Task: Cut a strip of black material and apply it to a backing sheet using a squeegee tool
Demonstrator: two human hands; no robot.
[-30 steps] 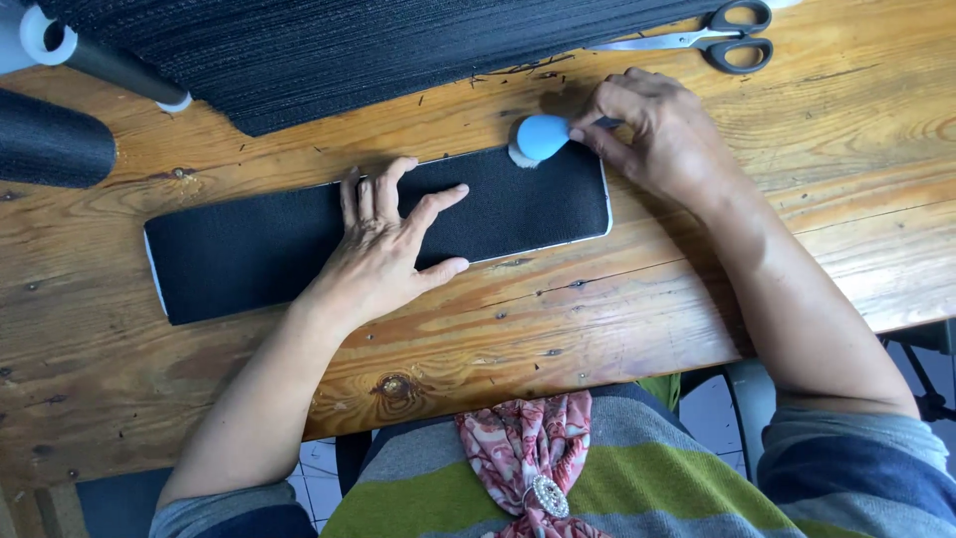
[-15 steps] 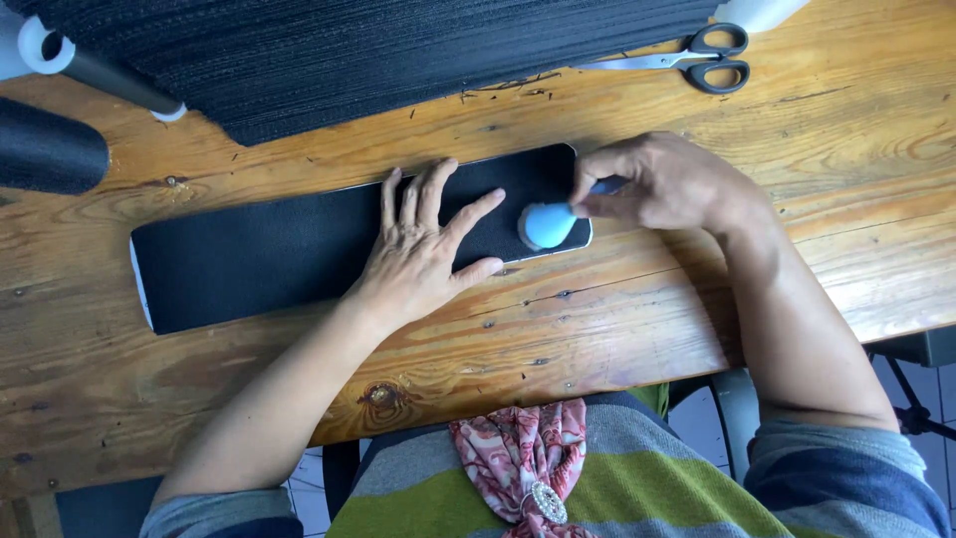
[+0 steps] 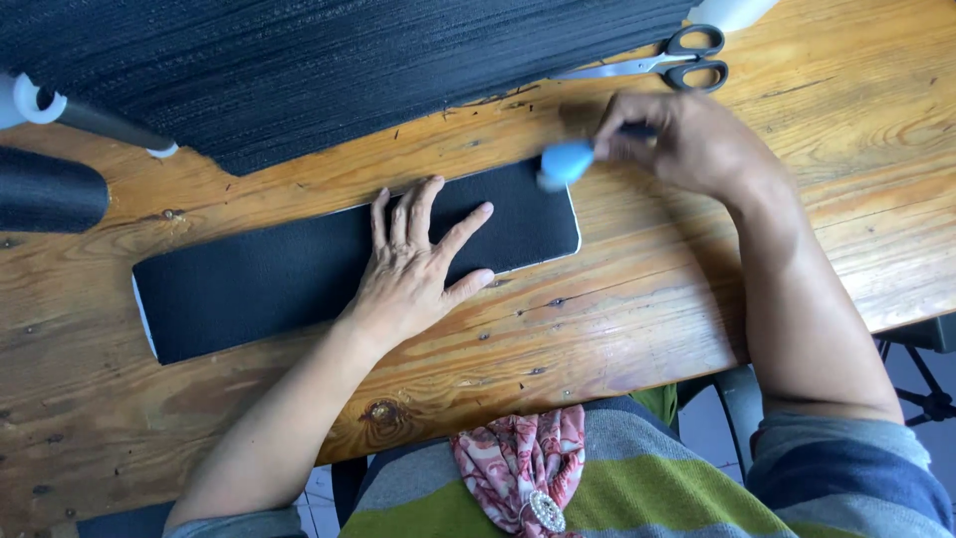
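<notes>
Since 0.5 s ago, the right hand (image 3: 687, 144) has carried its light-blue tool (image 3: 565, 162) up to the black strip's (image 3: 299, 274) 1 o'clock corner, fingers closed around it. Left hand (image 3: 418, 269) lies flat, fingers spread, pinning the strip to the wooden table (image 3: 647, 299).

No packages, labels, signs, screens visible

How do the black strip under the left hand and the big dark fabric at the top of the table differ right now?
The black strip is a narrow rounded piece with a pale edge, all in view; the dark fabric is far larger and runs out of frame. The left hand lies flat on the strip; nothing touches the fabric. The strip looks smooth; the fabric shows fine ribbed lines. Both lie flat on the wooden table.
</notes>
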